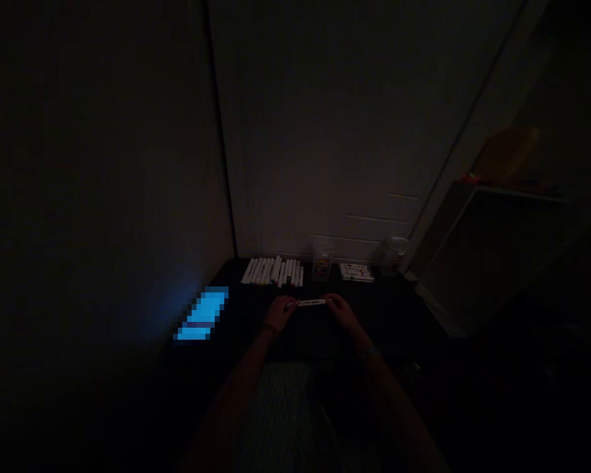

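The left hand (280,313) and right hand (343,311) are closing on opposite ends of a marker (311,302), holding it crosswise near a row of markers (272,271).

The left hand (280,313) and right hand (343,311) are held low and forward, roughly level, kept apart with the fingers curled inward and turned toward each other. The left forearm (239,391) and right forearm (391,404) are extended up from the bottom of the view and angled in toward the center, with the left wrist (270,332) and right wrist (367,352) slightly bent. Individual fingers are poorly resolved in the dim view.
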Tool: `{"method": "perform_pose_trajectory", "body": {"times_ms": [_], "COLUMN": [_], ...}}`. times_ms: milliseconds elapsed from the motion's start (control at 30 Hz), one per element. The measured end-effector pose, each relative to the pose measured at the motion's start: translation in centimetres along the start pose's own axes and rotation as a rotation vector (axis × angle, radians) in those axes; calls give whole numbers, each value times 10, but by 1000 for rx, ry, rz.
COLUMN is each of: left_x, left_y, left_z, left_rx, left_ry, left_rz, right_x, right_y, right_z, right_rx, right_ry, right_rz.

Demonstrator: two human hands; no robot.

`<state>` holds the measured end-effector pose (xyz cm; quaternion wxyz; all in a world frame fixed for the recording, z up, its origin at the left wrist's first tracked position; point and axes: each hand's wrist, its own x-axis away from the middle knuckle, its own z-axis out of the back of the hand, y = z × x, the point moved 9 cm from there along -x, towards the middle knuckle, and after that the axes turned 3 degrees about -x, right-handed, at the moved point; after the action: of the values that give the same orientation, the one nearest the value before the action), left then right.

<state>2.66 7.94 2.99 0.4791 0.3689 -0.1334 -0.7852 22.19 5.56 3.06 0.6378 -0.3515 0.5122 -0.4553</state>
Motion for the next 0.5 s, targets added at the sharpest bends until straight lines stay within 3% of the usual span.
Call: {"method": "perform_pose_trajectory", "body": {"times_ms": [300,500], "left_x": [0,0], "left_y": [-9,-7], "left_z": [0,0], "left_rx": [141,129], "left_ry": [22,43], "left_rz": [102,69], "right_x": [1,3], "right_y": [5,7], "right_z": [2,0], "right_rx": [47,70], "right_ry": [48,32], "right_rz": [-45,-83]}}
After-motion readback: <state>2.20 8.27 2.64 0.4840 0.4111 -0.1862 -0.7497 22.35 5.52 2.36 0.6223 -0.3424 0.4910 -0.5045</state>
